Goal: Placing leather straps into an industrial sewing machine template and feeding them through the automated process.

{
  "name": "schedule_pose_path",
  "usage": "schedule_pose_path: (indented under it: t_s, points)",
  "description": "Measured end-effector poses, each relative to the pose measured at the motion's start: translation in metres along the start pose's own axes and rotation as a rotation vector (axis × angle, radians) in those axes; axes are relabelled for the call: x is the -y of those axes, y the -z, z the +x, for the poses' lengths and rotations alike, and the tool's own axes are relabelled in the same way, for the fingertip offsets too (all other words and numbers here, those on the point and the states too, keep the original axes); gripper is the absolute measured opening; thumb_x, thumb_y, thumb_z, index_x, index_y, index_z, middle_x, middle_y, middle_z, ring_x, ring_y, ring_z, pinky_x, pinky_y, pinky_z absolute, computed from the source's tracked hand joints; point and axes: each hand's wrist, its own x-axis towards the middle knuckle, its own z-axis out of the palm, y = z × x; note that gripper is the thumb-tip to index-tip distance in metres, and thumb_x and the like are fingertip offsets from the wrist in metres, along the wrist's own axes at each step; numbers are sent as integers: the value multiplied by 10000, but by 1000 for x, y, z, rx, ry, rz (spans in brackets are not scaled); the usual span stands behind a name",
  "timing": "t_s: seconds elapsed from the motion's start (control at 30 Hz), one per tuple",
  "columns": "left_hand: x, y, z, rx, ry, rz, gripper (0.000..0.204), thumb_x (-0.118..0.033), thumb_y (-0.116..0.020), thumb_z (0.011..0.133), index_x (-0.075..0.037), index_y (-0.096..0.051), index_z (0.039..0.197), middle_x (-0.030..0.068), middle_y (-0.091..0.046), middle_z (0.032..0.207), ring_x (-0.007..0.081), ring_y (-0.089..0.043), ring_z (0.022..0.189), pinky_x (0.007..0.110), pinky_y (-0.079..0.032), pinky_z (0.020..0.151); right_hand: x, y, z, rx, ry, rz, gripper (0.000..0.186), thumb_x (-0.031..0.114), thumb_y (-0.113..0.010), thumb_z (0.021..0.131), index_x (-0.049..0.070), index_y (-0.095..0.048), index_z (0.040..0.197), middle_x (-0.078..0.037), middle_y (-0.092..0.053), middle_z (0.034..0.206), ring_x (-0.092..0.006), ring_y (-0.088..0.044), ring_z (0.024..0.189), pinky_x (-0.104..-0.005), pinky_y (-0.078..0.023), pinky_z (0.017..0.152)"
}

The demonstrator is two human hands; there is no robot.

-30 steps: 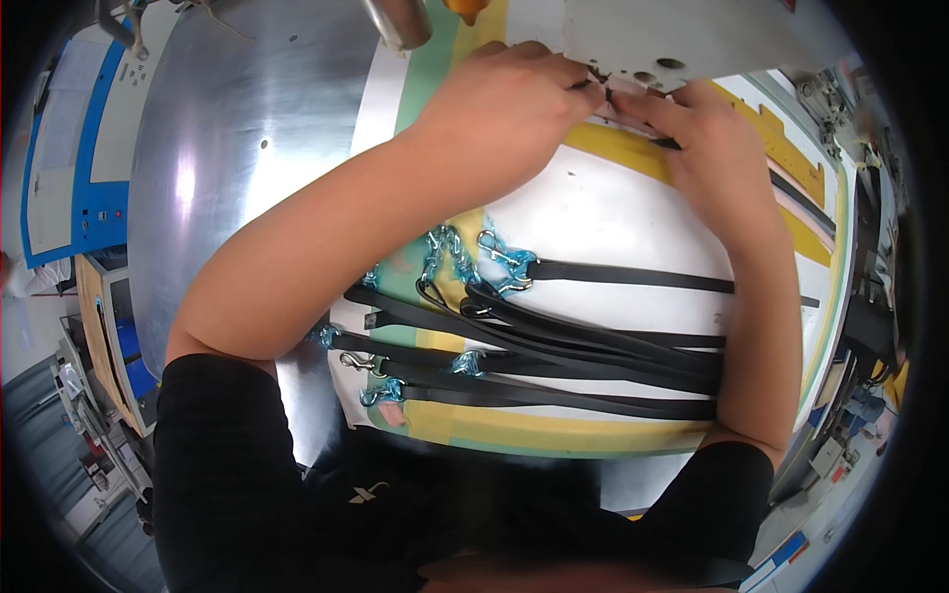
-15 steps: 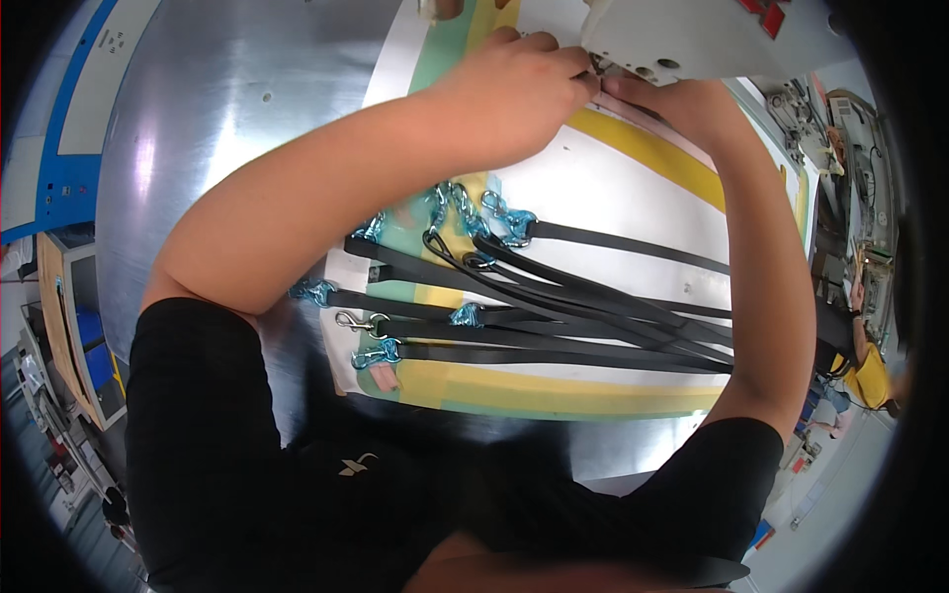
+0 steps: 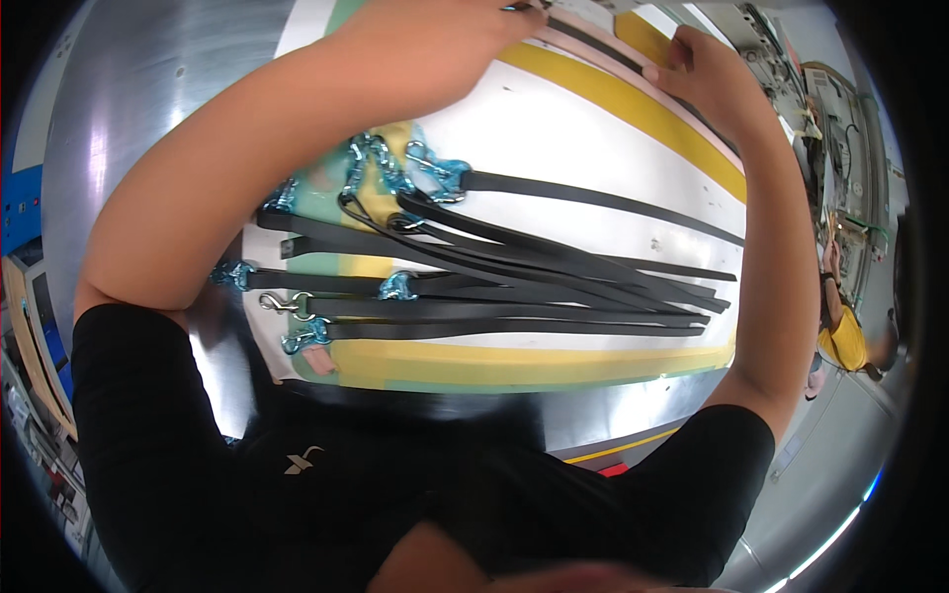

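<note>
At the top edge, my left hand (image 3: 450, 40) is closed on one end of a narrow black strap (image 3: 598, 42); its fingertips are partly cut off by the frame. The strap runs rightward along a pale pink strip to my right hand (image 3: 717, 84), whose thumb presses on it with the other fingers curled. Below my forearms lies a loose bundle of black straps (image 3: 554, 252), their ends toward the right. Several metal snap hooks at their left ends are wrapped in blue film (image 3: 450, 178); one bare snap hook (image 3: 285, 303) shows beside them.
The straps rest on a white board (image 3: 573, 138) with yellow and green tape bands (image 3: 633, 104). Around it is a shiny metal tabletop (image 3: 148, 128). Machine parts (image 3: 761, 49) stand at the upper right. A person in yellow (image 3: 843, 341) is farther off at the right.
The white machine head has left the picture as the view shifted. My hands, close together before, are now apart, with a length of black strap showing between them.
</note>
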Motion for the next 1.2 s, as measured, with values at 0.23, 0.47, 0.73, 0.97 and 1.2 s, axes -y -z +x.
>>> schedule_pose_path:
  t_s: [0.23, 0.47, 0.73, 0.97, 1.2]
  points:
    - [-6, 7, -6, 59, 46, 105, 479, -5, -527, 891, -11, -630, 1359, 192, -618, 1354, 378, -588, 1244, 483, -450, 1093, -70, -8, -32, 1, -153, -39, 521, 476, -859, 825, 52, -561, 878, -124, -645, 815, -250, -598, 760, -382, -483, 735]
    - [-7, 5, -2, 134, 64, 159, 472, -44, -529, 903, -19, -635, 1362, 206, -613, 1363, 382, -578, 1261, 469, -434, 1115, -144, -15, -68, 17, -307, -131, 557, 506, -867, 812, 36, -586, 920, -145, -663, 827, -262, -623, 756, -380, -504, 726]
    - [6, -10, -14, -47, 68, 269, 533, -2, -538, 951, -182, -621, 1446, 110, -627, 1360, 324, -593, 1251, 466, -430, 1135, -230, -13, -93, 73, -498, -195, 700, 621, -883, 729, 2, -627, 930, -168, -688, 866, -292, -668, 788, -402, -523, 726]
    - [4, -8, -14, 2, 71, 246, 573, 13, -560, 921, -177, -605, 1460, 106, -613, 1376, 330, -578, 1265, 461, -435, 1127, -273, -21, -110, 109, -601, -224, 653, 598, -887, 724, -7, -701, 885, -169, -719, 835, -292, -689, 766, -408, -542, 745]
    - [-4, -11, -9, -72, 50, 198, 565, 32, -557, 872, -123, -637, 1410, 124, -629, 1366, 341, -587, 1247, 463, -438, 1112, -279, -68, -154, -389, -704, 362, 385, 368, -826, 863, 25, -773, 1032, -119, -751, 874, -269, -718, 820, -382, -553, 780]
